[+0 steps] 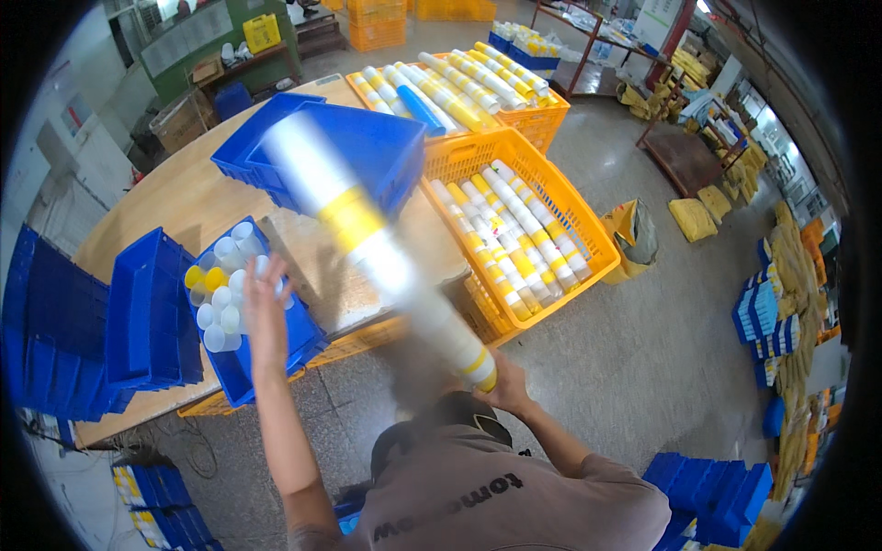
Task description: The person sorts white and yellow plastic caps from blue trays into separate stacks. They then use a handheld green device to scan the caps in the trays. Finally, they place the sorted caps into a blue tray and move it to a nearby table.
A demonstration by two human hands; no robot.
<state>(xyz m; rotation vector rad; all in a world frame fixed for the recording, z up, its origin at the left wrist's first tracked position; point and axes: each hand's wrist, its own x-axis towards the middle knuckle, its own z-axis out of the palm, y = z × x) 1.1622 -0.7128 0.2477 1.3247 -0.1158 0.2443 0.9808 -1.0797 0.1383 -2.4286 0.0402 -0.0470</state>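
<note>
I logged the right hand (503, 384) closed around the lower end of a long white tube with yellow bands (386, 253); its fingers gripped the base near the yellow end ring. From that grip the tube ran up toward 11 o'clock, motion-blurred, crossing over the tabletop (184, 197) and the big blue bin (354, 147).

The left hand (262, 308) was raised with fingers spread and holding nothing, at about 9 o'clock from the tube's middle and apart from it. It hovered over a blue tray of white and yellow caps (220, 294).

At 1 o'clock of the right hand stood an orange crate (551, 197) with similar tubes lying in rows.
</note>
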